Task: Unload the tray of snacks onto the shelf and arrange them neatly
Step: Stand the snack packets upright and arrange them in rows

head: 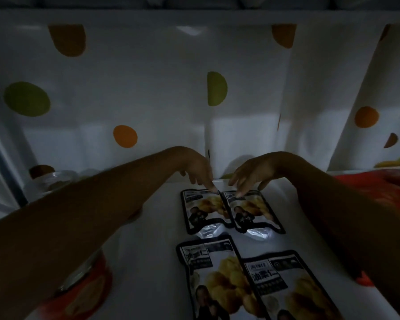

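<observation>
Pretty dim shot, but four snack packets were lying flat on the white shelf in a two-by-two block. The far left packet and the far right packet sat side by side, edges touching or slightly overlapping, I couldn't tell which. The near left packet and near right packet lay just in front of them. Both arms were reaching in to the back pair. The left hand had its fingers stretched out and pointing down, one tip on the top right corner of the far left packet. The right hand was just as relaxed, its fingers spread and touching the top edge of the far right packet, not gripping anything. A red-lidded jar stood under the left forearm, a clear jar further back on the left, and a polka-dot sheet covered the back.
</observation>
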